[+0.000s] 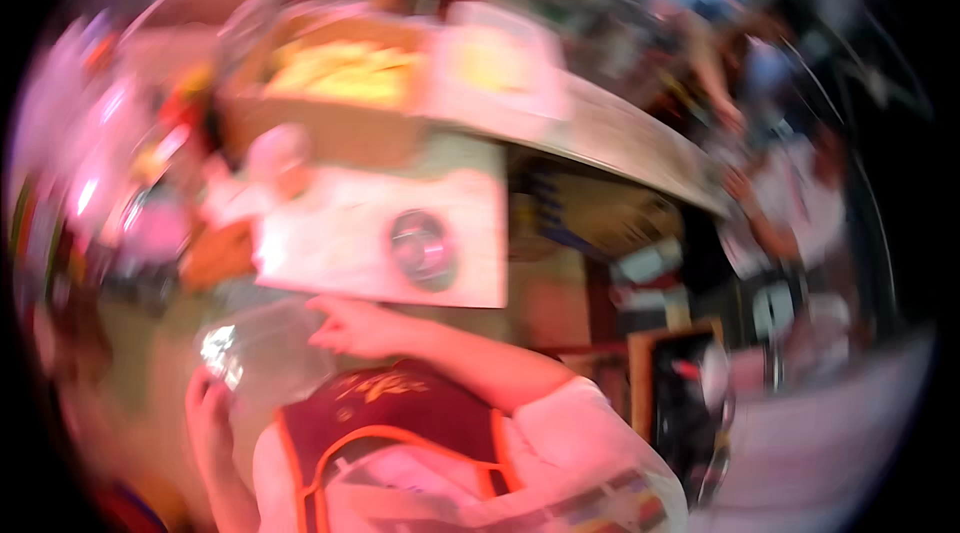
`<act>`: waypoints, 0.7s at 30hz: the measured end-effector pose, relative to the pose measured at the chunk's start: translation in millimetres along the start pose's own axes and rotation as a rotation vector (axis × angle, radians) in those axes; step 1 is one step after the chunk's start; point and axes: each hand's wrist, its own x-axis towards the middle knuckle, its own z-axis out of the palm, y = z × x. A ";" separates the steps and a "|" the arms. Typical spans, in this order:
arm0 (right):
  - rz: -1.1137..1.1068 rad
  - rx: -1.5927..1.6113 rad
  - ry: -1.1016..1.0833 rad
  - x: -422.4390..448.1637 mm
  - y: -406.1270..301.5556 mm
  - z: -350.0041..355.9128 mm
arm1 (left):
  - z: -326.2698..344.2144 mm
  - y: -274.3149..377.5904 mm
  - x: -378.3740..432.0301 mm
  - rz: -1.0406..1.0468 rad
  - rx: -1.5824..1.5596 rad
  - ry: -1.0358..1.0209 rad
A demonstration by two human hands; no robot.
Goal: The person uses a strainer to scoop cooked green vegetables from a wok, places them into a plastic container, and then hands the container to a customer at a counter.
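Observation:
Motion blur softens the whole view. My left hand (210,402) grips the near left edge of a clear plastic bag or container (281,334), which has a bright glare on its left side. At the right end of that plastic is my right hand (360,329), its fingers apart and pointing left. Whether those fingertips touch the plastic or hover over it, I cannot tell. Just beyond my hands lies a white board or tabletop (360,233), bearing a round, shiny, dark dish or lid (422,249).
Behind the white surface stands a cardboard box (330,128) of yellow items, beside a whitish tray (540,83) with yellow contents. Pink-lit plastic bags (105,128) crowd the left. A long counter (637,128) runs right, boxes (615,214) beneath it. People (795,203) are at the right.

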 end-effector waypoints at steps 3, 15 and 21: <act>0.210 0.209 -0.051 10.7 -5.3 37.3 | -45.3 -22.8 -7.0 -0.081 -0.146 0.066; 0.601 0.462 -0.284 134.7 46.0 156.9 | -147.9 -115.0 -58.1 -0.367 -0.135 0.508; 0.774 0.704 0.076 229.3 149.5 174.9 | -156.8 -185.4 -111.0 -0.464 -0.128 0.605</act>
